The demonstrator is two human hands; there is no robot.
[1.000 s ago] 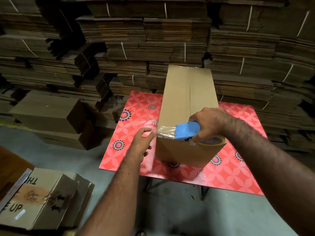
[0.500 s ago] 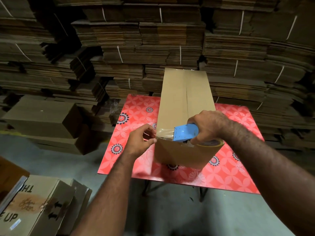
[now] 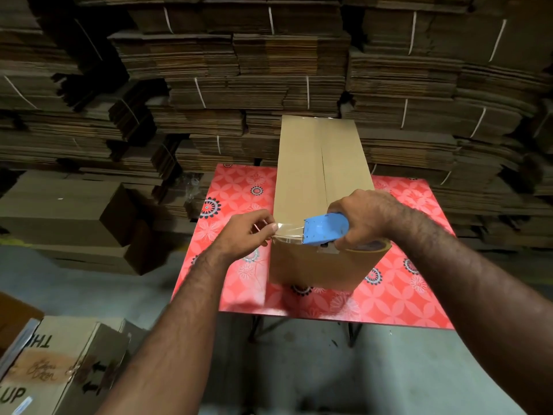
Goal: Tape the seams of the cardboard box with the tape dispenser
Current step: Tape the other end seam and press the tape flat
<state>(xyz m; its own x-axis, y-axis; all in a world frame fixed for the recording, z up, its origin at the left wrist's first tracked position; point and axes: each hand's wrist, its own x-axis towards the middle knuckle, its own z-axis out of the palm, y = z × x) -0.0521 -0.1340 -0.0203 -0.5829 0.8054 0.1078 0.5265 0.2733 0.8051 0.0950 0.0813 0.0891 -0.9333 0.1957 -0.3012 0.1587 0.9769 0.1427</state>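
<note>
A long brown cardboard box point(image 3: 302, 172) lies on a red patterned table point(image 3: 401, 298), its top centre seam running away from me. My right hand point(image 3: 363, 218) grips a blue tape dispenser point(image 3: 324, 229) with a roll of brown tape point(image 3: 371, 247) at the box's near top edge. A short strip of clear tape point(image 3: 288, 230) stretches left from the dispenser along that near edge. My left hand point(image 3: 248, 233) pinches the strip's free end at the box's near left corner.
Bundled stacks of flattened cardboard point(image 3: 269, 64) fill the wall behind the table. A made-up box point(image 3: 62, 214) stands on the floor at left. Printed cartons point(image 3: 57, 366) lie at the lower left. Grey concrete floor point(image 3: 299, 369) lies under the table's front edge.
My left hand has closed on the tape's free end at the box's near left corner. The dispenser has stayed at the near edge, with the tape strip now pulled taut.
</note>
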